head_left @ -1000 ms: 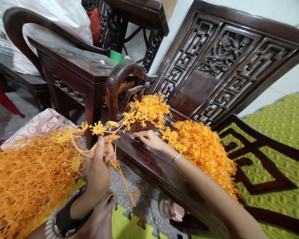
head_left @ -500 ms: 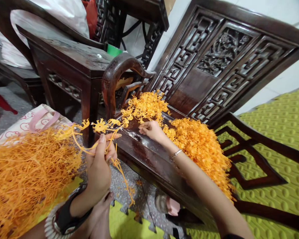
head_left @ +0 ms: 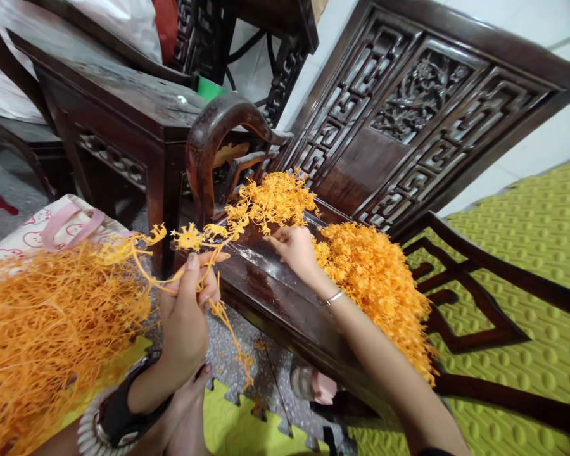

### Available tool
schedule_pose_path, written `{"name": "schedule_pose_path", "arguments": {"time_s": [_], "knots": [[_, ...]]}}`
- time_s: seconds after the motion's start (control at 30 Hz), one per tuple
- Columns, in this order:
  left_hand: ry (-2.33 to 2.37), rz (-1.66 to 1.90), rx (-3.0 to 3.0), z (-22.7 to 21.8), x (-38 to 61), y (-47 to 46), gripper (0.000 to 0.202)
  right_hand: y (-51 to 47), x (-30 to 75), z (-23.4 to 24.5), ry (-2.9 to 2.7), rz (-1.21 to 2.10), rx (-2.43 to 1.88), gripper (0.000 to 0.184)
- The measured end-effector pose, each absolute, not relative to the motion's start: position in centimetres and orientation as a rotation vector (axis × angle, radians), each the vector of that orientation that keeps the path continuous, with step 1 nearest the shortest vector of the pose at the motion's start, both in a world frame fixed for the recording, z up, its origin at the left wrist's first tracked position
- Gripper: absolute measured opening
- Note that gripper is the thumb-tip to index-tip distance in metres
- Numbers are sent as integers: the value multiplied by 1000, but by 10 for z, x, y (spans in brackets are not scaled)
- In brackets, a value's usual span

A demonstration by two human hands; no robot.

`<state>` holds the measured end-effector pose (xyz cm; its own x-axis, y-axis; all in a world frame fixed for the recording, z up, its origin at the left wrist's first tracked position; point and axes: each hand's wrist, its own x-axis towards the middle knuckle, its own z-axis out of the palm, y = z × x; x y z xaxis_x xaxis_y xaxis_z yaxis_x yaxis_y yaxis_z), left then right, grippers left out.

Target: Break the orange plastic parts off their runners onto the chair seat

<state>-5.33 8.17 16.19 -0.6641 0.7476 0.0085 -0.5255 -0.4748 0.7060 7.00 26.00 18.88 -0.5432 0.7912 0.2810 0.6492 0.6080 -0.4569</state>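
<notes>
My left hand (head_left: 187, 310) pinches an orange plastic sprue (head_left: 158, 283), a thin branching frame with small flower- and animal-like pieces along it. One strand of it dangles below my fingers. My right hand (head_left: 294, 250) is over the dark wooden chair seat (head_left: 266, 278), its fingers drawn together; whatever they may hold is too small to make out. Just beyond that hand lies a small heap of orange pieces (head_left: 282, 199). A bigger pile of orange plastic pieces (head_left: 375, 278) covers the seat's right part, partly behind my right wrist.
A big tangle of orange sprues (head_left: 52, 335) fills the lower left, against a white bag with pink handles (head_left: 71, 221). The chair's curved armrest (head_left: 204, 152) rises beside the small heap. A jar with a pink lid (head_left: 308, 383) is on the floor under the seat.
The view has shifted a little, so the scene sits slightly further left. My right hand has moved slightly rightward over the seat. My left hand keeps its hold on the sprue.
</notes>
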Motion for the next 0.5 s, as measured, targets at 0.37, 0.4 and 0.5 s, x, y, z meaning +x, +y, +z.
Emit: {"name": "schedule_pose_path", "arguments": {"time_s": [0.37,0.4,0.5], "knots": [[814,1723,697,166,-50,121,33,252,84,194,-1967,862,-988,45],[809,1698,717,167,-49,121,33,247,87,194,-1913,833,-988,46],[799,1640,765,171,-45,114,32,234,95,195,-1832,718,-939,58]]}}
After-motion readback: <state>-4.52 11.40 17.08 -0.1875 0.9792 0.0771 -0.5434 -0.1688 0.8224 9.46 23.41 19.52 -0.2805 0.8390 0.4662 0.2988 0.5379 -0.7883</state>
